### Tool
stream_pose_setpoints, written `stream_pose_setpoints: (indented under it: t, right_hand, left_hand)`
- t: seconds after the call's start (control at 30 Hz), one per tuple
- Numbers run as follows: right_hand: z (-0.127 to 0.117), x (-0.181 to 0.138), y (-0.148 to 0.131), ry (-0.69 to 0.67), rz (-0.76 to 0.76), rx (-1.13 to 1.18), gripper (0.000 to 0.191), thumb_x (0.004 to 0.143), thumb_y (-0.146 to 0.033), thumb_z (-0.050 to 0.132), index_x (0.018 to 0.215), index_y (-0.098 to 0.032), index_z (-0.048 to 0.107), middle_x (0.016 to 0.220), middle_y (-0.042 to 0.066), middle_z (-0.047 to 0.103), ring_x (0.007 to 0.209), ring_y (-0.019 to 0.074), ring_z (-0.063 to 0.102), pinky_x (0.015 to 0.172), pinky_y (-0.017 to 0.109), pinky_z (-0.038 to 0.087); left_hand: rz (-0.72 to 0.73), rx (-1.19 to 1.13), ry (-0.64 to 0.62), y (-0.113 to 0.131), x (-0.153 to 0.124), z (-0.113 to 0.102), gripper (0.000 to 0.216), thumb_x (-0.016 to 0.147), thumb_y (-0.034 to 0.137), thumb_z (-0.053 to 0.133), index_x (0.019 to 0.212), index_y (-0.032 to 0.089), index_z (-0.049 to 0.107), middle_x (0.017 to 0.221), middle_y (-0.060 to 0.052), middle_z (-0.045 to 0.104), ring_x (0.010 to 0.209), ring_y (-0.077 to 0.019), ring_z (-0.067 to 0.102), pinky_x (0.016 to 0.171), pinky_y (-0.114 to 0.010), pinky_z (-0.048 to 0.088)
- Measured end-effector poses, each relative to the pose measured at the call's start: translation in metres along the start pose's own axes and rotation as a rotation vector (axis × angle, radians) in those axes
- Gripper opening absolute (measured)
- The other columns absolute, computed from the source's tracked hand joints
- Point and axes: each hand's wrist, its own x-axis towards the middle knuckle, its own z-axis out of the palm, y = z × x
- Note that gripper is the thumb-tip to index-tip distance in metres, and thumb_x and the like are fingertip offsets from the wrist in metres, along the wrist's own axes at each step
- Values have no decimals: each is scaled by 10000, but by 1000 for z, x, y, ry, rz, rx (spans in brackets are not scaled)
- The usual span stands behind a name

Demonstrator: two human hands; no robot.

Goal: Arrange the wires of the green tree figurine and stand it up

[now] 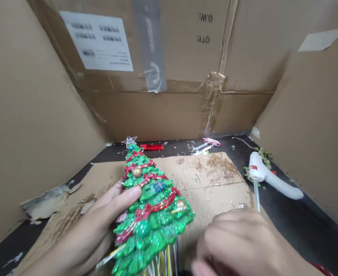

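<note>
Inside a booth of cardboard walls [39,115], a flattened cardboard sheet [212,172] with brown smears lies on a dark table [289,207], and the head view looks down on a glittery green Christmas tree ornament [150,226] held tilted above it, tip pointing away from the person. The left hand [79,237] grasps the ornament along one edge, its thumb [125,195] pressed to the green side and its other fingers hidden behind.

The ornament's visible face looks fully decorated, with red ribbon garlands [147,211], a gold bauble [137,171] and a blue gift box [159,186] all in place. A silver star [130,140] sits at the tip — whether fixed on or merely behind it, I can't tell. Yellow and white strands [163,260] stick out past the base.

The right hand [238,245] is blurred, its fingers curled beside the ornament; whether they grasp anything is unclear. Just past them, a clear glue stick [256,195] runs from a white hot glue gun [272,176] lying on green tinsel scraps [258,161] — a red lighter [151,147] lies farther back.
</note>
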Motion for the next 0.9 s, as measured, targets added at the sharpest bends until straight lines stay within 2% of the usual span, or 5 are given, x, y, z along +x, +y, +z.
stream_pose_setpoints:
  t: [0.13,0.3,0.43,0.67,0.9]
  right_hand:
    - [11,10,-7,-213,357,183,258,836,-381,507,720,-160,572,601,-2,546,495,65,430,418,163,274]
    - [26,12,2,-57,390,503,293,863,-396,516,976,-134,579,635,-12,461,554,71,420,496,180,318]
    - [38,16,5,-112,422,788,433,852,-435,533,1113,-89,530,520,-50,410,422,49,386,423,162,274]
    - [56,15,15,-21,478,928,291,811,-400,589,786,-119,516,496,-76,310,396,24,222,381,171,154]
    - [44,10,7,-80,440,691,194,858,-274,479,749,-117,511,572,-32,389,512,53,313,460,180,216]
  left_hand:
    - [-26,-142,-24,0,2,-9,798,656,209,715,1366,289,358,1039,-28,578,968,-201,560,749,-232,506]
    - [47,-151,-32,-5,-8,-3,726,721,237,686,1365,285,353,1127,-22,536,1030,-185,527,857,-232,475]
    - [72,-131,-7,-9,-12,2,777,693,308,727,1367,262,343,1189,-35,499,1071,-215,500,930,-266,443]
    - [96,-56,-44,-12,-16,5,874,715,462,719,1414,277,229,1174,-53,509,1014,-212,530,878,-267,463]
    - [110,-34,16,-12,-11,0,808,690,420,744,1352,181,347,682,6,528,532,-98,470,514,-186,404]
